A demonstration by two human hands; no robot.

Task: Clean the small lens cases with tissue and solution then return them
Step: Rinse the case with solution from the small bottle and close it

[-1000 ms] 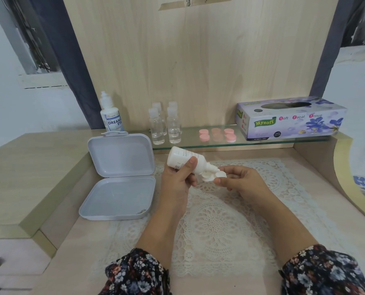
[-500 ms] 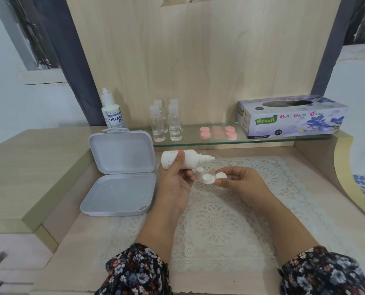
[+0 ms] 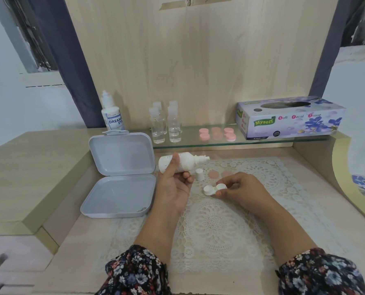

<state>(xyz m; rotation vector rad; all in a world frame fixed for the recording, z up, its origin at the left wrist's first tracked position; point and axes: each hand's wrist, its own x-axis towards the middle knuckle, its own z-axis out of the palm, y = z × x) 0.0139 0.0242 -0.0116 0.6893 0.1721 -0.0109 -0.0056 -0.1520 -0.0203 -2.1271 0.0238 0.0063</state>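
Left hand (image 3: 173,184) grips the white solution bottle (image 3: 182,161) level; right hand (image 3: 239,187) pinches the white lens case (image 3: 214,189) over the lace mat (image 3: 215,220). Wooden desk (image 3: 28,167), glass shelf (image 3: 262,139) at twelve o'clock, grey box (image 3: 118,179) lying open at nine.

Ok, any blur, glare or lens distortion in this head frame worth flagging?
Head view: even, soft light; wide-angle bending at the edges, the desk edge curving; faint reflections on the glass shelf; the lens case and bottle are near blown-out white.
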